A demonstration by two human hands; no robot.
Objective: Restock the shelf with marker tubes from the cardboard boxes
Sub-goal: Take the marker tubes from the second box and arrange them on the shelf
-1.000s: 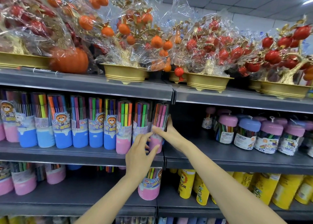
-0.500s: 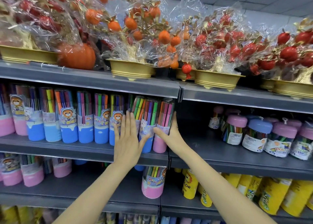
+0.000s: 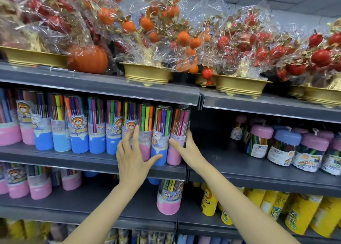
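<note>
1. Both bare arms reach up and forward to the middle shelf (image 3: 92,160), where a row of marker tubes (image 3: 96,125) stands upright along the front edge.
2. The left hand (image 3: 133,162) is spread open, fingers straight and pointing up. Its fingertips lie against the front of a pink-based tube (image 3: 145,133), and the thumb stretches out right to touch the foot of the blue-based tube (image 3: 160,136) next to it.
3. The right hand (image 3: 186,147) cups the last tube in the row (image 3: 178,134), a pink-based one: thumb across the front of its label, fingers wrapped round the right side, so it grips that tube.
4. These three tubes stand touching one another at the right end of the row, just left of the shelf's divider (image 3: 200,100).
5. Labels on the row show a cartoon bear; one blue tube reads "WATER COLOR PEN", partly hidden.
6. A single pink tube (image 3: 169,197) on the shelf below carries the same "WATER COLOR PEN" wording.
7. Yellow tubes (image 3: 208,203) lower right show "COLOR" and a lion face.
8. Jars with pink and blue lids (image 3: 287,147) sit to the right; their labels are too small to read.
9. Wrapped fruit trees in gold pots (image 3: 147,73) line the top shelf.
</note>
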